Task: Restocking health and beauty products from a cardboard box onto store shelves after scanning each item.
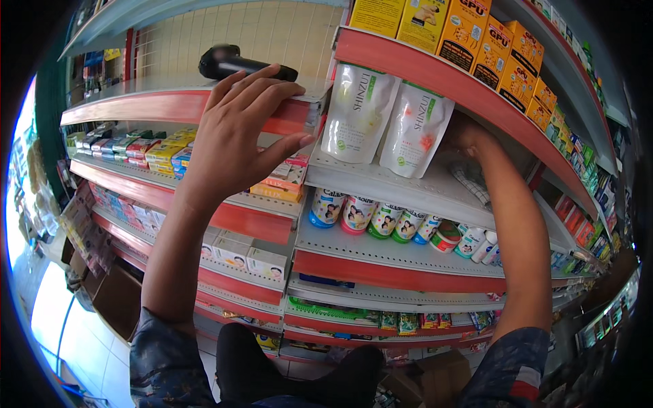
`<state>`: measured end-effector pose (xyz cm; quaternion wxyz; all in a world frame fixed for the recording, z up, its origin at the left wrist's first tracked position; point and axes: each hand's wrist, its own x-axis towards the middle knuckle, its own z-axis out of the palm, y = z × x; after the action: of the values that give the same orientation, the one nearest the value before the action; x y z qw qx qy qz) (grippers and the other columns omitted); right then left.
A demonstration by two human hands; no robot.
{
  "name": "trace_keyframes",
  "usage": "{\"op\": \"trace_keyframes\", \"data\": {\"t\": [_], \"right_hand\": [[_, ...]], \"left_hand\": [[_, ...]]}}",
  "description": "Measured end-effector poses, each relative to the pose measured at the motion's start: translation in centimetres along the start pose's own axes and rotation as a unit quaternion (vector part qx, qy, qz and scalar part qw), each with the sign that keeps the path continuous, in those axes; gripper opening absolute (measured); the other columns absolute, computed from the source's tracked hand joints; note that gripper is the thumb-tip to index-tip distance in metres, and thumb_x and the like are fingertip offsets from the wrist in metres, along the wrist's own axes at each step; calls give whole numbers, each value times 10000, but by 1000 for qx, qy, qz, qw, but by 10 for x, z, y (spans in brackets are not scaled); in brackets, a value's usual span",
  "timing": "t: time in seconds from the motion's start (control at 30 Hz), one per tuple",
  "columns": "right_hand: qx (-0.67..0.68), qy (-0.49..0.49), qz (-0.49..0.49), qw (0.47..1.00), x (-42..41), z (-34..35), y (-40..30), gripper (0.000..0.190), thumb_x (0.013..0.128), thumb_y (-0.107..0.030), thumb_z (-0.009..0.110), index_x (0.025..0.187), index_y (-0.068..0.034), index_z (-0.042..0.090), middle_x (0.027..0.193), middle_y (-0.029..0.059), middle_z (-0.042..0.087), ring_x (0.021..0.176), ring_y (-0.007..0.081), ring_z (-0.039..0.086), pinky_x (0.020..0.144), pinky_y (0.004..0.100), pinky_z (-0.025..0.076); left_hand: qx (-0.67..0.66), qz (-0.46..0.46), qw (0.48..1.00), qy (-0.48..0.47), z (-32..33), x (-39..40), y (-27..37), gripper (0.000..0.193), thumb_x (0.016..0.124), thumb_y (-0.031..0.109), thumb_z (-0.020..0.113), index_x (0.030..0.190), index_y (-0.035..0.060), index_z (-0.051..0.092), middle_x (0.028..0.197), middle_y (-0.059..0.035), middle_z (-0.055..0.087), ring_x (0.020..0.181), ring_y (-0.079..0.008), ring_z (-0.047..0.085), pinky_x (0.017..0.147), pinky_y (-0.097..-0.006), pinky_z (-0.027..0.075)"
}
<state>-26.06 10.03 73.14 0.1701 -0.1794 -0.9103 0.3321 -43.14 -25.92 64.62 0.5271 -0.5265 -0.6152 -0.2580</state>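
Note:
My left hand (240, 132) rests with spread fingers at the red front edge of the upper left metal shelf (137, 108), over the near end of a black handheld device (245, 66) lying there. My right hand (464, 135) reaches into the shelf on the right, behind a white refill pouch with a red flower (416, 130); its fingers are hidden in shadow. Another white pouch (359, 115) stands to the left of that one. Below my right wrist, a checked cloth (469, 183) lies on the shelf.
Orange and yellow boxes (464, 33) line the shelf above. Powder bottles (357, 214) stand one shelf down. Soap boxes (278, 188) fill the left shelves. An open cardboard box (115, 306) is at lower left, and another carton (444, 377) sits low near my knees.

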Motion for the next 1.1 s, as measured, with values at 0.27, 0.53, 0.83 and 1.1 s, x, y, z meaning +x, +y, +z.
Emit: {"op": "trace_keyframes", "data": {"t": [0.27,0.53,0.83,1.1], "right_hand": [[24,-26,-44,998,6,6,2,485,857,-153,808,1285,-9,633,1217,158,698,1044,252,722,935,403,616],[-64,-79,-89,991,5,4,5,542,812,-16,792,1318,23,603,1267,166,679,1106,258,703,958,387,610],[18,-109,-88,990,4,10,4,500,860,-107,789,1315,-10,606,1311,163,654,1202,272,654,1030,417,567],[4,-104,-89,991,4,7,-18,554,878,-147,779,1377,-30,570,1344,166,624,1228,281,621,1040,446,545]], "left_hand": [[20,3,1000,-20,0,5,9,612,858,489,711,1311,86,623,1401,-196,597,1365,-376,508,1160,-502,334],[63,4,998,-25,7,4,8,726,864,644,644,1342,99,596,1446,-180,569,1322,-388,528,1145,-511,349],[83,16,996,-24,8,2,4,786,849,693,629,1348,86,588,1432,-184,577,1336,-369,531,1168,-513,322],[59,23,998,-10,2,4,6,707,827,596,729,1295,78,613,1255,-128,662,1366,-322,529,1157,-507,322]]}}
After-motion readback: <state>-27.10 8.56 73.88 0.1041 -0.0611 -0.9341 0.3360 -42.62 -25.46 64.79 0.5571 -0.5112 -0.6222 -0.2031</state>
